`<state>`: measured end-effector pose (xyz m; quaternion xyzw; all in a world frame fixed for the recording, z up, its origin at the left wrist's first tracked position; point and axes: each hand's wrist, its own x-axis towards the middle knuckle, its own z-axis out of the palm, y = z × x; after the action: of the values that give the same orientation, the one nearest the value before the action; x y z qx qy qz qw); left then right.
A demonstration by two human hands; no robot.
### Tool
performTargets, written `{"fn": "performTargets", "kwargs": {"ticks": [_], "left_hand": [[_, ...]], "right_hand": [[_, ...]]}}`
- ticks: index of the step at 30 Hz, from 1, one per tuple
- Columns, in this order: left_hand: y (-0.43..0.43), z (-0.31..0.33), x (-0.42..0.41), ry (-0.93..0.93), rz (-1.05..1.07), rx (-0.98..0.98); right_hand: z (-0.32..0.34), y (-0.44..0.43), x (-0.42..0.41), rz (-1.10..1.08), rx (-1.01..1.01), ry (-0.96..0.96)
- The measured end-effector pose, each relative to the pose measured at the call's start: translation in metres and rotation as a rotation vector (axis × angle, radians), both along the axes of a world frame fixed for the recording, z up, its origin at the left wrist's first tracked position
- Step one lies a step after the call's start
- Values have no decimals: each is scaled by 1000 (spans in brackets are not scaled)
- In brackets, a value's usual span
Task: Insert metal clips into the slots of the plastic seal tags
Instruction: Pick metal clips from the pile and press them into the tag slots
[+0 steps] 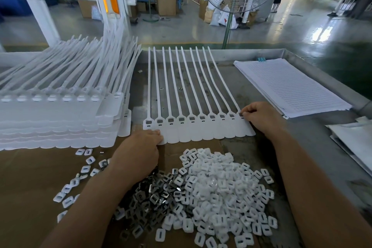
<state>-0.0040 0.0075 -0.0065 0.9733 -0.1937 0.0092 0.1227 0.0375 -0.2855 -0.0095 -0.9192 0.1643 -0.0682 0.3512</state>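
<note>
A joined row of white plastic seal tags (198,129) lies flat before me, long tails pointing away. Each head has a square slot; several hold a metal clip. My right hand (261,117) is at the rightmost tag head, fingertips pinched together over its slot; whether a clip is between them is hidden. My left hand (138,153) rests on the row's left lower corner, fingers curled over the tag edge. Below lies a pile of dark metal clips (153,197) beside a heap of white plastic caps (223,193).
A tall stack of finished tag rows (60,119) fills the left. A pad of lined paper (289,86) lies at the right, more sheets (354,143) beyond it. Brown cardboard (30,183) covers the metal tray; loose caps (80,175) scatter on it. A fan pole (227,30) stands behind.
</note>
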Motion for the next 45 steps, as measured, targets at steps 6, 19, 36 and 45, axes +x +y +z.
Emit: {"fn": "performTargets", "kwargs": {"ticks": [6, 19, 36, 45], "left_hand": [[2, -2, 1, -25, -11, -18], [2, -2, 1, -7, 1, -32], [2, -2, -2, 16, 23, -30], [2, 0, -2, 29, 33, -30]], "right_hand": [[-1, 3, -1, -55, 67, -100], [-4, 1, 2, -68, 69, -102], [39, 67, -32, 698, -26, 217], [29, 85, -34, 807, -119, 292]]}}
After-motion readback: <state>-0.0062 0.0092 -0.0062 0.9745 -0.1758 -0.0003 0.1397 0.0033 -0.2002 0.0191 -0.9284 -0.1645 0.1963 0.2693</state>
